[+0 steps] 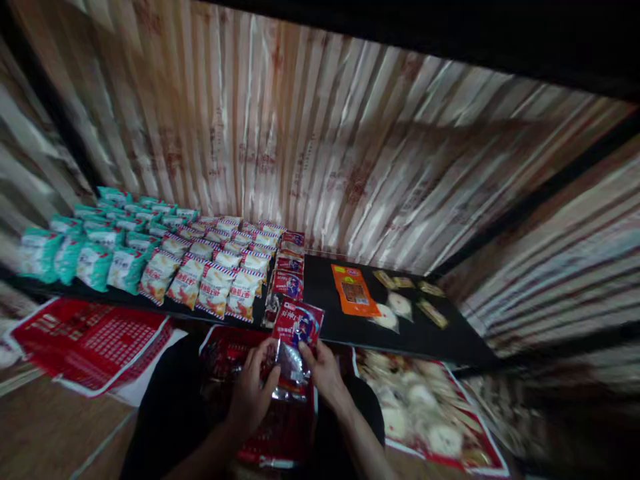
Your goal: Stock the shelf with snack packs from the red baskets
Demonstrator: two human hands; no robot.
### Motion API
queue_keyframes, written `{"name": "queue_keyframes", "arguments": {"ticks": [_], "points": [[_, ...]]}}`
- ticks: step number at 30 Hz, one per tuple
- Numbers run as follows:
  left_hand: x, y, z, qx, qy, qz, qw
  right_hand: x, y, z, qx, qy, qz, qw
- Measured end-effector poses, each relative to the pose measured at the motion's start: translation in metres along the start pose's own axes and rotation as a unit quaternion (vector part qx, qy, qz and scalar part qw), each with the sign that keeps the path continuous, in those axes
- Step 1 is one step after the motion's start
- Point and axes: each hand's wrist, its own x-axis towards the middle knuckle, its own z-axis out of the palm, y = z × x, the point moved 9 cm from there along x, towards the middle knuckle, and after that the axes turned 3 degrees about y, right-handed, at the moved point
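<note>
Both my hands hold one red snack packet (296, 337) just in front of the black shelf (425, 337). My left hand (254, 390) grips its lower left side, fingers curled around it. My right hand (323, 373) pinches its right edge. Under my hands lies a big red bag (280, 427) with more red packets in it. On the shelf just beyond stands a row of the same red packets (287, 280).
Rows of teal packets (85, 250) and orange-and-white packets (210, 273) fill the shelf's left half. An orange packet (354, 291) and some small loose packets (405, 301) lie to the right. Red bags (85, 343) (430, 413) lie on the floor.
</note>
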Motion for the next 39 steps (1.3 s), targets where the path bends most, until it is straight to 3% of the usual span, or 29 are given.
{"name": "queue_keyframes", "arguments": {"ticks": [8,13,17,20,26,30,35,39], "points": [[0.021,-0.008,0.018,-0.038,0.032,-0.019,0.999,0.017,0.000,-0.011,0.095,0.053,0.014,0.994],[0.045,0.010,0.023,-0.019,0.047,0.016,0.999,0.039,0.008,-0.032,0.019,0.134,-0.018,0.991],[0.073,0.038,0.029,0.017,0.061,0.071,0.995,0.080,0.000,-0.046,-0.019,0.171,-0.058,0.983],[0.098,0.047,0.039,0.041,0.077,0.079,0.993,0.118,-0.010,-0.054,-0.053,0.200,-0.079,0.975],[0.157,0.053,0.062,0.115,0.078,0.084,0.987,0.190,-0.031,-0.057,-0.145,0.213,-0.103,0.961],[0.191,0.054,0.066,0.155,0.098,0.075,0.980,0.227,-0.042,-0.048,-0.217,0.201,-0.123,0.947],[0.222,0.050,0.071,0.208,0.111,0.073,0.969,0.263,-0.043,-0.041,-0.321,0.200,-0.077,0.922],[0.240,0.045,0.072,0.230,0.127,0.069,0.963,0.280,-0.049,-0.032,-0.385,0.193,-0.091,0.898]]}}
